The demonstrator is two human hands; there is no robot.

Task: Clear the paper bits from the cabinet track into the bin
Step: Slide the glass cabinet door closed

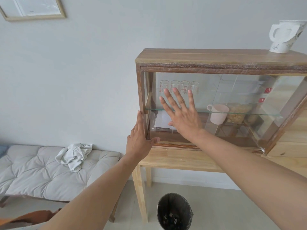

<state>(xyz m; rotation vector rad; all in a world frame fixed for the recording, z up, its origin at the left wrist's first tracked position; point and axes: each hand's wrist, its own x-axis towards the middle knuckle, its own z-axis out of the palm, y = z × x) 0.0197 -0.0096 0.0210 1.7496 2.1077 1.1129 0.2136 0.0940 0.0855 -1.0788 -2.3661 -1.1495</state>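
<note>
A wooden cabinet [216, 58] with sliding glass doors stands on a light wooden table [179, 159]. My right hand [181, 113] lies flat, fingers spread, against the left glass door. My left hand [139, 140] rests on the cabinet's lower left corner post, thumb along the bottom rail, fingers straight. The bottom track [207, 146] runs along the cabinet's front base; I cannot make out paper bits in it. A black bin [174, 211] with a dark liner and pale scraps inside stands on the floor below the table.
Inside the cabinet are measuring glasses [179, 86], a pink mug [218, 113], a jar of food and white paper. A white vase [282, 36] stands on top. A cushioned bench [41, 170] with a crumpled white cloth [74, 155] stands at the left.
</note>
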